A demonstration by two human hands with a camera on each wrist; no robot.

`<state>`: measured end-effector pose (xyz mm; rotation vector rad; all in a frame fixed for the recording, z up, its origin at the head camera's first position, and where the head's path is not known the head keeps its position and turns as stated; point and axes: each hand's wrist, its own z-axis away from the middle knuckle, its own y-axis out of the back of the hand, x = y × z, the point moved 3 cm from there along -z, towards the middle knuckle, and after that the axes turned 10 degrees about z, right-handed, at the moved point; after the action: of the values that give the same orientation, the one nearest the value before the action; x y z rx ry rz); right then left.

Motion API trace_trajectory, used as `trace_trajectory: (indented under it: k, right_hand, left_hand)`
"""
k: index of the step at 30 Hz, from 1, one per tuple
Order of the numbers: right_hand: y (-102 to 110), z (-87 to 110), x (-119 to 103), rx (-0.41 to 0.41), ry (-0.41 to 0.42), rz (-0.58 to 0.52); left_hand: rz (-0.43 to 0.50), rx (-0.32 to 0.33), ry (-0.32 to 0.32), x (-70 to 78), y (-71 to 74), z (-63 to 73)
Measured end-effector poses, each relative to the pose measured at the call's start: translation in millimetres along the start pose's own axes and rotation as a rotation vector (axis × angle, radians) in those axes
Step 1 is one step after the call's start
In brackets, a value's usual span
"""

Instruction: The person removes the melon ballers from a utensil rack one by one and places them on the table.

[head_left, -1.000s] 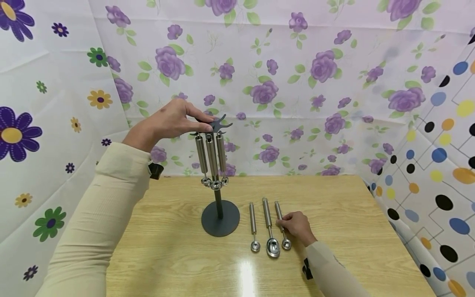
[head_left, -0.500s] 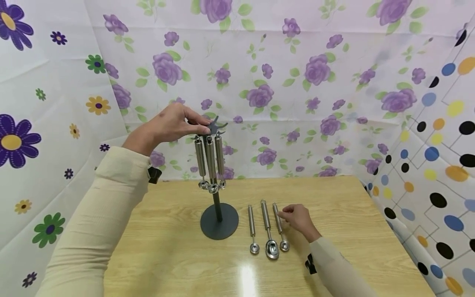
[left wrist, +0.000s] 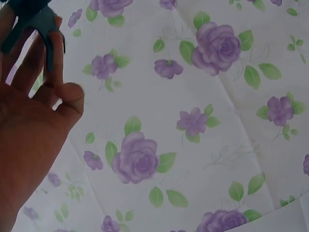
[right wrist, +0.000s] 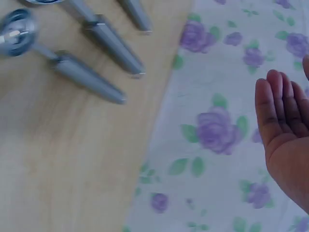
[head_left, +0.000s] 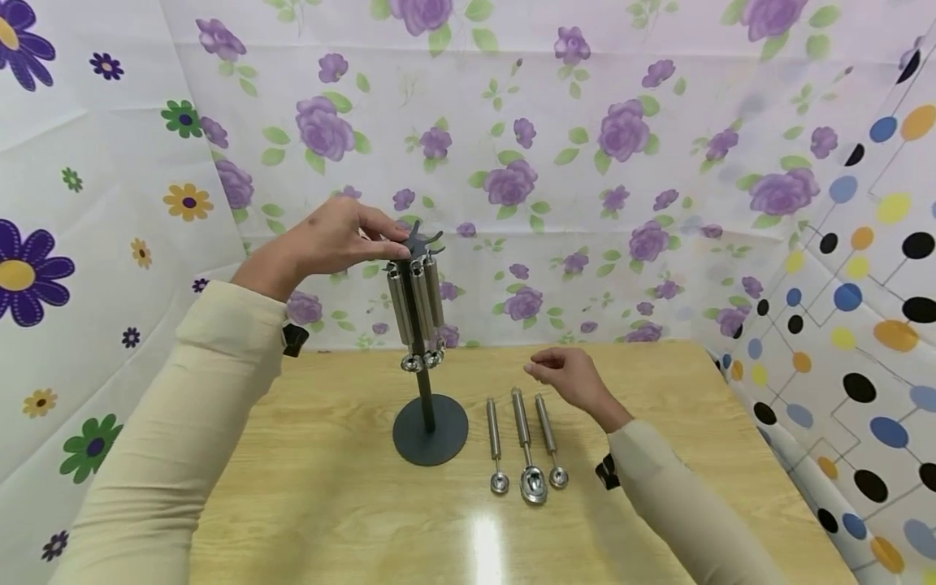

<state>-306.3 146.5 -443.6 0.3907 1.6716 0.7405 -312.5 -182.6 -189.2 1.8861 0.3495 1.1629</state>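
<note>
At the top of a dark stand (head_left: 428,431), my left hand (head_left: 340,236) pinches the hooked holder (head_left: 418,245) between thumb and fingers. Several metal-handled utensils (head_left: 399,307) with small round heads hang from its hooks. In the left wrist view, part of the dark holder (left wrist: 41,21) shows among the fingers of the left hand (left wrist: 34,111). My right hand (head_left: 574,378) hovers, holding nothing, above and behind a small scoop (head_left: 545,422) on the table. Left of that scoop lie a larger oval-headed scoop (head_left: 521,422) and another small round scoop (head_left: 493,431).
The wooden table (head_left: 329,487) ends at a floral cloth wall (head_left: 512,106) behind. A flowered sheet (head_left: 110,203) hangs at the left and a dotted sheet (head_left: 855,341) at the right.
My right hand has let go of the rightmost small scoop and risen away toward the back. The holder with its hanging utensils has turned slightly under my left hand.
</note>
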Motion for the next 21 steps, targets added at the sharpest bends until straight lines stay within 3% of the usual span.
trace_trajectory:
  k: [8,21]
  right_hand:
    - [17.9,-15.6,-43.8,-0.022,0.1,-0.023]
    - [26.2,-36.0,-97.2,-0.006,0.189,-0.048]
  left_hand:
    - [-0.056,-0.077,-0.067,4.0,3.3,-3.3]
    - [-0.039,-0.058,-0.107,1.4,1.1,-6.0]
